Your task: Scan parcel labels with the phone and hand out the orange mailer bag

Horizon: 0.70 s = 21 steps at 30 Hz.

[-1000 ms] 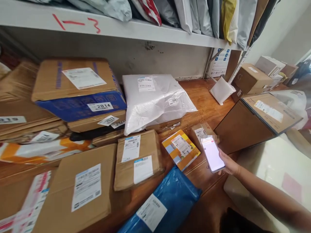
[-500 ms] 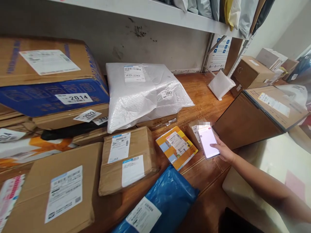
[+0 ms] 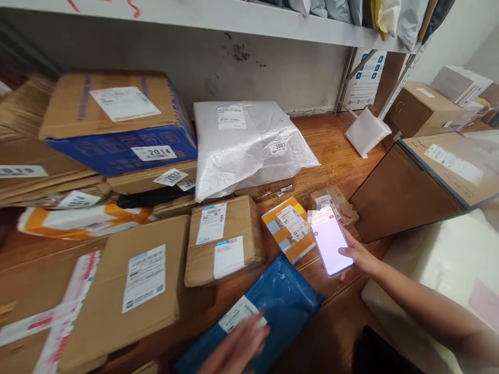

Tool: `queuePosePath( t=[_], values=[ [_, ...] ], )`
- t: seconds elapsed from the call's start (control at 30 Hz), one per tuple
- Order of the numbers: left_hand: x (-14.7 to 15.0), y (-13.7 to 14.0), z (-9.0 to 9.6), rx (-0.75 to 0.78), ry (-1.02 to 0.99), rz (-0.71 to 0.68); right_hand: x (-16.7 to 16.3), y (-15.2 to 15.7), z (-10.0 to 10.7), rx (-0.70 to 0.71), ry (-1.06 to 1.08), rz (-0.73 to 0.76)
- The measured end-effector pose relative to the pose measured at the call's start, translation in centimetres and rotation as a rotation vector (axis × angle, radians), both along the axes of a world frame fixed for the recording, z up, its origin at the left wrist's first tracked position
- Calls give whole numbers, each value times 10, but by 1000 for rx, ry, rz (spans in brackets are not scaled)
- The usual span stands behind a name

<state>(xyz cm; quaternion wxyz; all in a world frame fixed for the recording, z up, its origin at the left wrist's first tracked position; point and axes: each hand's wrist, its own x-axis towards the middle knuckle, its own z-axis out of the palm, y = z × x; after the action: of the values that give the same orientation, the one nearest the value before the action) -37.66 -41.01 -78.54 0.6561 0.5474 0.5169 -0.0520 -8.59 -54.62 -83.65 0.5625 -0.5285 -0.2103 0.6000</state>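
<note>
My right hand (image 3: 360, 255) is closed round a smartphone (image 3: 331, 241) with a bright, mostly white screen, the thumb resting on its right edge. The phone is held above the floor, near an orange-and-yellow parcel (image 3: 290, 228) and a small brown package (image 3: 337, 202). At the bottom of the view, my left hand (image 3: 237, 345) hovers over or touches a blue plastic mailer (image 3: 286, 301); which of the two I cannot tell. Its fingers look stretched out, blurred by motion, with nothing seen in them. They cover part of the mailer's white label (image 3: 239, 313).
Left of the mailer lie a small carton (image 3: 249, 239) and a larger carton (image 3: 109, 259). Behind them are a blue-brown box (image 3: 125, 150) marked 2014 and a white bubble bag (image 3: 234, 150) marked 3003. A tall carton (image 3: 390, 192) stands right. A shelf (image 3: 218, 23) runs overhead.
My left hand has come into view over the blue mailer. The view has swung left, showing more boxes there. The phone is slightly lower and shows larger, uncovering the small brown package behind it.
</note>
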Motion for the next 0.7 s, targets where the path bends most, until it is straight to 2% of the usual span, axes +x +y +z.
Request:
queuePosePath(
  t=[0.1,0.17,0.27,0.47,0.57,0.7],
  values=[
    [68,14,-16,-2,-146,57,-12,-8,4,3,16,50],
    [111,18,-26,-78,-363,61,-16,-12,5,-6,17,61],
    [148,13,-33,-97,-460,95,-17,-19,5,-44,-5,76],
    [155,5,-29,-36,-431,143,-15,-27,6,-78,-24,71],
    [156,6,-24,-89,-392,144,-14,-28,10,-73,-39,68],
    [142,-6,-22,-53,-377,174,-11,-27,9,-71,-81,13]
  ],
)
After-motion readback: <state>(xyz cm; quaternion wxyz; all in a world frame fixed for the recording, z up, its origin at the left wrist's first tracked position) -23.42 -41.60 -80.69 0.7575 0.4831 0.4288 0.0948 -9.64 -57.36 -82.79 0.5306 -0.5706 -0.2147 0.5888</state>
